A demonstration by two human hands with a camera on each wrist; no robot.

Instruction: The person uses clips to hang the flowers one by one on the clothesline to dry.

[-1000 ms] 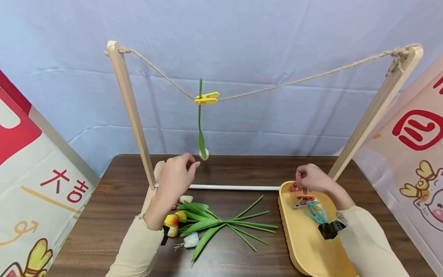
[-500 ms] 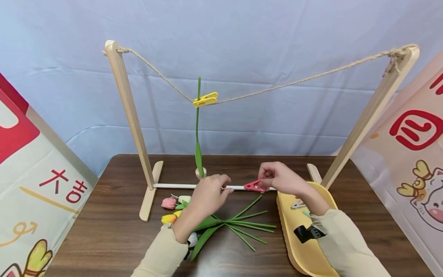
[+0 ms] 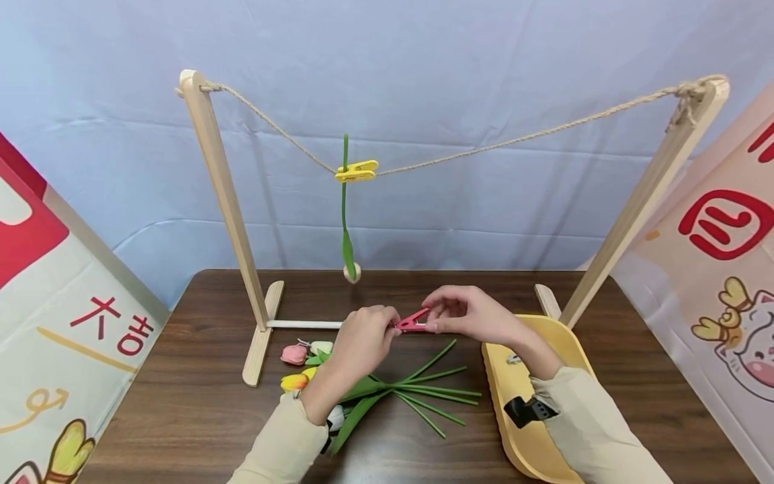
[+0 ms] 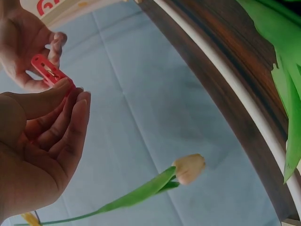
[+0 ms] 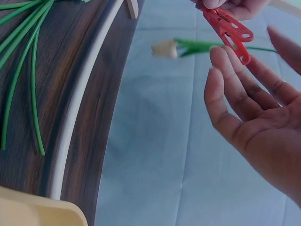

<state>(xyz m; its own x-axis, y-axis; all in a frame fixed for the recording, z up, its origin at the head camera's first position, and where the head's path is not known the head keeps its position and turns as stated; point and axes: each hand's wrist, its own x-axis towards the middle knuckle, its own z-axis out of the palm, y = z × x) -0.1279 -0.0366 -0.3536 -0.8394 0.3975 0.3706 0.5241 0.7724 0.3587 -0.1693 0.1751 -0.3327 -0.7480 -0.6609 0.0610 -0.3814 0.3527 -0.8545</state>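
A red plastic clothespin [image 3: 412, 321] is between both hands, above the white rod. My left hand [image 3: 365, 336] pinches its jaw end between thumb and fingers, seen closely in the left wrist view. Around the handle end is my right hand [image 3: 471, 314]; in the right wrist view its thumb stands off the clothespin [image 5: 228, 33] and its loosely bent fingers lie right at one handle. A pale tulip [image 4: 189, 168] hangs head down from the rope [image 3: 532, 139], held by a yellow clothespin [image 3: 357, 171]. Below my left forearm lies a bunch of artificial tulips [image 3: 363, 390], partly covered.
Two wooden posts [image 3: 226, 195] carry the sagging rope, with a white rod [image 3: 305, 325] joining them low down. A yellow tray [image 3: 504, 410] with clothespins sits under my right forearm. Blue-grey cloth [image 3: 453, 222] hangs behind the table [image 3: 181, 376].
My right hand lifted the red clothespin from the tray and brought it left. My left hand moved right and now grips its other end, while the right fingers have loosened. The hanging tulip swings.
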